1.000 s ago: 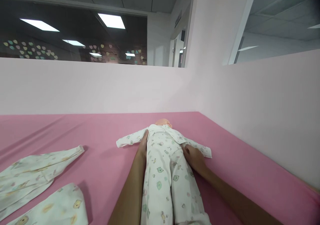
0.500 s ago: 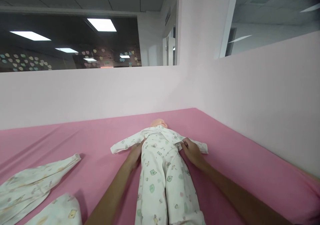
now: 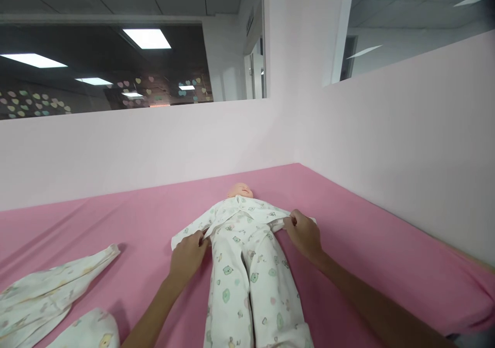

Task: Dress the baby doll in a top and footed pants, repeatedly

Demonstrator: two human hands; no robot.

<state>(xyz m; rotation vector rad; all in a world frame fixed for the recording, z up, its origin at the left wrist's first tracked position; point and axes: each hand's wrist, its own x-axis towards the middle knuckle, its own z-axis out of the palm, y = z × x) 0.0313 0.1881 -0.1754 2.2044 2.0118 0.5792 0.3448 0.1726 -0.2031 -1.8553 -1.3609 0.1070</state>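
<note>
A baby doll (image 3: 240, 190) lies on its back, dressed in a white printed top (image 3: 257, 211) and matching trousers (image 3: 232, 286). Its sleeves spread out to both sides. At the left of its waist, my left hand (image 3: 190, 252) is closed in a pinch on the top's lower hem. On the other side my right hand (image 3: 303, 234) pinches the same top's hem near the right sleeve, drawing the edge outward. The hem lies over the trousers' waistband. My fingertips partly hide the gripped cloth.
Pink sheeting (image 3: 147, 224) covers the surface under the doll. More printed baby clothing (image 3: 58, 286) lies at the left, with a rounded white printed piece (image 3: 88, 332) in front of it. White walls (image 3: 154, 147) with windows stand behind and to the right.
My left hand has moved from beside the doll's waist outward to the left and now pinches the hem. My right hand has pulled its hem edge slightly outward. The view has shifted slightly.
</note>
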